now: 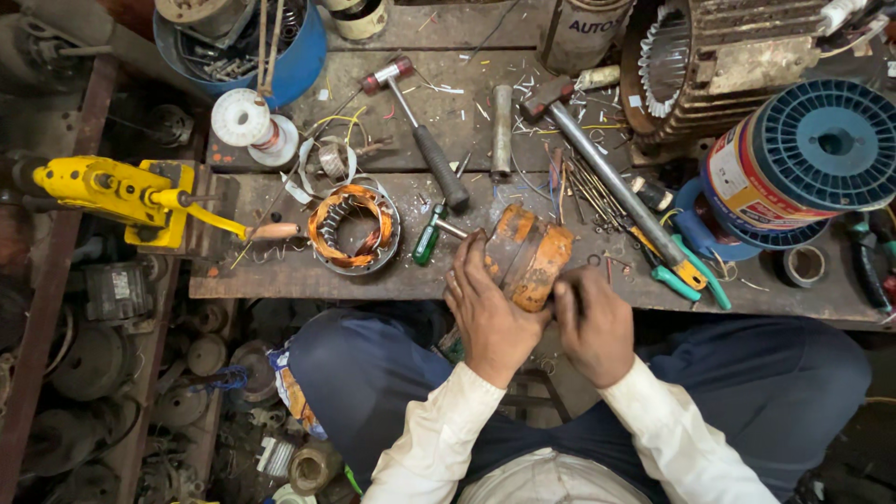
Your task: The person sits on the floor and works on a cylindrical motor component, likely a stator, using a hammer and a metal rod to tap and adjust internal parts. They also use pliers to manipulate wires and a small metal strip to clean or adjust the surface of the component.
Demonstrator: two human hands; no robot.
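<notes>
While both hands, the left hand (492,313) and right hand (590,322), are clamping the orange wound stator (530,254) at the bench (280,271) edge, its winding is looking partly finished, like the second stator (355,229) lying nearby

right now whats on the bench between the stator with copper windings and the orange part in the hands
In the head view, a green-handled screwdriver lies between the wound stator and the orange part; otherwise bare bench.

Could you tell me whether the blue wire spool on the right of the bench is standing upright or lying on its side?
On its side: the blue wire spool shows its round ribbed flange and centre hole facing the camera.
</notes>
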